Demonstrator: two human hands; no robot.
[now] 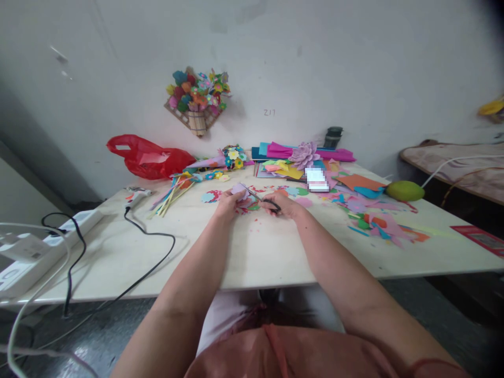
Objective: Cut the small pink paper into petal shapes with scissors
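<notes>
My left hand (pixel 227 206) pinches a small lilac paper piece (pixel 238 189) above the middle of the table. In my right hand (pixel 284 203) is a pair of scissors (pixel 272 205) with dark handles, its fingers closed round them. The blades point left and reach the edge of the lilac paper; whether they are apart I cannot tell. Under and around both hands lie small paper cut-outs, among them a light blue one (pixel 209 197) at the left, a pink one (pixel 304 202) at the right, and many red scraps.
A glue gun (pixel 137 198) with a black cord lies left, beside a white power strip (pixel 51 247). Behind are a red plastic bag (pixel 149 159), paper strips (pixel 173 195) and paper flowers (pixel 235 156). Coloured scraps (pixel 384 223) and a green-yellow oval object (pixel 405 190) lie right.
</notes>
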